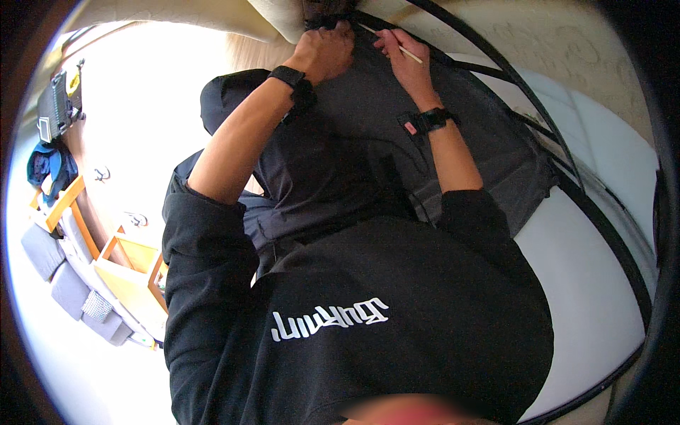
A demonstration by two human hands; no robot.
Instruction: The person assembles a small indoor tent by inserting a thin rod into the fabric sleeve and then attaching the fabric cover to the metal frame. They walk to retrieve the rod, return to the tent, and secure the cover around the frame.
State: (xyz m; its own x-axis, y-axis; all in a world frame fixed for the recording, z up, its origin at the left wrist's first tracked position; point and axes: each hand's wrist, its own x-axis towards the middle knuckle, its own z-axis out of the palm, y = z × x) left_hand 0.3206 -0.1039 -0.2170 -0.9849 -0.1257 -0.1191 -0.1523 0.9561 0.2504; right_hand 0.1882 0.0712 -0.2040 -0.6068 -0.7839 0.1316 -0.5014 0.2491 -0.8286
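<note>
Pale and thin, a stick point(411, 54) lies slantwise in the right hand point(402, 60), pinched in its bent fingers, its far end pointing towards the left hand point(327, 54). The left fingers are curled at a small dark piece point(329, 22) by the upper edge; whether they grip it I cannot tell. The step in hand appears to be close work with the stick near that piece; the next move would call for a steady left hand and a light, precise stick tip. Beneath the hands spreads dark grey cloth point(478, 124), with a curved black bar point(496, 58) beyond and a whitish panel point(577, 265) to the right.
</note>
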